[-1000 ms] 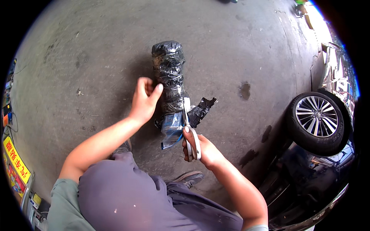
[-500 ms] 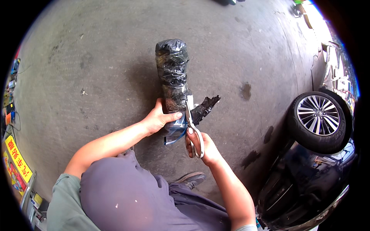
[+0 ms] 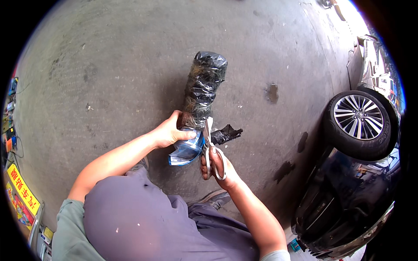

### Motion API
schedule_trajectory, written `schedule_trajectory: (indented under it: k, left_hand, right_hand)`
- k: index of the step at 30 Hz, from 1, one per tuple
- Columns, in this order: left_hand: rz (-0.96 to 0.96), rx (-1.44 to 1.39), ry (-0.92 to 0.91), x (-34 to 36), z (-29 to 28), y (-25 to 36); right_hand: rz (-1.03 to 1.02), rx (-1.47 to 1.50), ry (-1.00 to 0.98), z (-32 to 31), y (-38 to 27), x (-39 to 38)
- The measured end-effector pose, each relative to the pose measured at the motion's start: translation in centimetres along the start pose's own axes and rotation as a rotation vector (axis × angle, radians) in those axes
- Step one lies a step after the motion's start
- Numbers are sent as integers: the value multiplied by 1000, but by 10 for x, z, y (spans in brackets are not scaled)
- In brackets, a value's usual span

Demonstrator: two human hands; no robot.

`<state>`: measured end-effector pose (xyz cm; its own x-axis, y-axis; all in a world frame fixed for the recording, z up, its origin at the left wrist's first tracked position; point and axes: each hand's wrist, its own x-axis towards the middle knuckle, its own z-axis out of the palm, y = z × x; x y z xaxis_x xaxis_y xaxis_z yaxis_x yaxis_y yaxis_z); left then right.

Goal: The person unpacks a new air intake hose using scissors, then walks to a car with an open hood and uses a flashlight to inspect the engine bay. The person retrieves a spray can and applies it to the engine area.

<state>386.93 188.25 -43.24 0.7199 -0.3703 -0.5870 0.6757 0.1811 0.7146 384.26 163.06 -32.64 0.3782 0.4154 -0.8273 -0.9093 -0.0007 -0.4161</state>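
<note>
A long parcel (image 3: 203, 85) wrapped in black plastic and clear tape points away from me, leaning slightly right. Around its near end, my left hand (image 3: 170, 132) is closed, the thumb on top. Blue and clear film (image 3: 185, 152) sticks out of that near end. My right hand (image 3: 221, 172) holds metal scissors (image 3: 208, 138) by their handle loops. The blades point away from me along the parcel's right side, seemingly a little apart. A torn flap of black plastic (image 3: 227, 134) juts to the right beside the blades.
Grey concrete floor (image 3: 130, 65) with dark stains lies around me. To the right stands a black car (image 3: 344, 200) with a wheel (image 3: 359, 117) beside it. A yellow sign (image 3: 21, 187) and assorted goods line the left edge. My shoe (image 3: 215, 199) is below the scissors.
The parcel's far end has tilted to the right and its near end has swung left with my left hand. The scissors have shifted slightly left, and more blue film shows.
</note>
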Motion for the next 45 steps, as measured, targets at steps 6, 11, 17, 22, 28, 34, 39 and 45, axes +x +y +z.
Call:
schedule_trajectory:
  k: [6,11,17,22,28,34,39,45]
  left_hand:
    - [-29,-36,-33,0,-5,2]
    - [-1,-3,-36,0,-4,2]
    - [-26,3,-26,1,-8,4]
    - [-44,-22,-51,2,-4,9]
    - [-51,71,-52,4,-11,7]
    - [129,637,251,-10,12,31]
    - [602,1041,285,-17,22,57]
    - [866,967,236,4,20,39]
  right_hand:
    - [-23,-98,146,18,3,3]
    - [4,-61,129,14,2,4]
    - [2,-65,128,16,-4,6]
    - [-20,-27,109,11,0,7]
    - [54,33,46,6,-11,8]
    - [39,-185,130,10,-16,-1]
    - [81,-159,150,28,-26,-10]
    - [140,-209,75,26,-39,-15]
